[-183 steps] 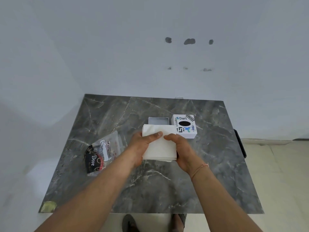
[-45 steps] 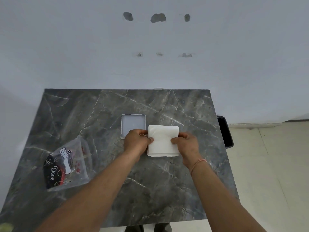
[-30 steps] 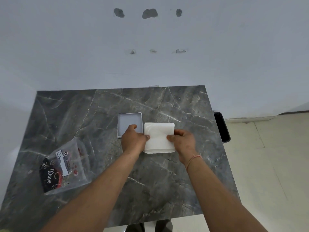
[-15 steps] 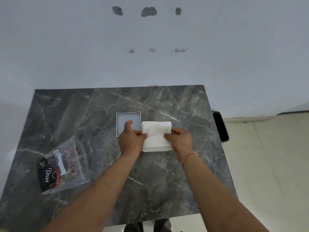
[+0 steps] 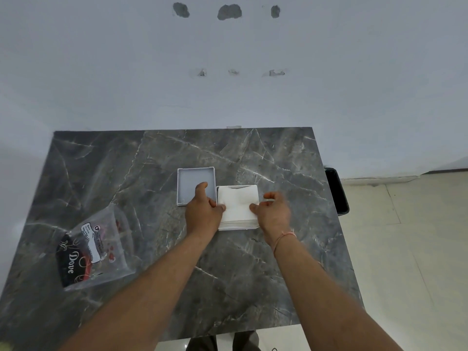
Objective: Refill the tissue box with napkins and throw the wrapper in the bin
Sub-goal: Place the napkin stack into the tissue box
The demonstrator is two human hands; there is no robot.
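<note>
A white napkin stack point(image 5: 238, 202) sits inside the open white tissue box point(image 5: 238, 226) at the middle of the marble table point(image 5: 253, 274). My left hand point(image 5: 202, 212) is at the stack's left edge with its thumb on the napkins and its index finger over the grey box lid point(image 5: 188, 183), which lies open side up just left of the box. On the stack's right edge rests the thumb of my right hand point(image 5: 274, 211), its fingers curled above the box rim. The clear plastic wrapper point(image 5: 93, 249) with a black Dove label lies flat at the table's left.
A black bin point(image 5: 338, 191) stands on the floor beside the table's right edge. A white wall runs along the table's far side. Pale floor tiles lie to the right. My feet show below the near edge.
The napkin stack has gone from held in the air to down inside the box beside the lid. Both hands have stayed at its two sides, pressing lower, and the view has shifted a little.
</note>
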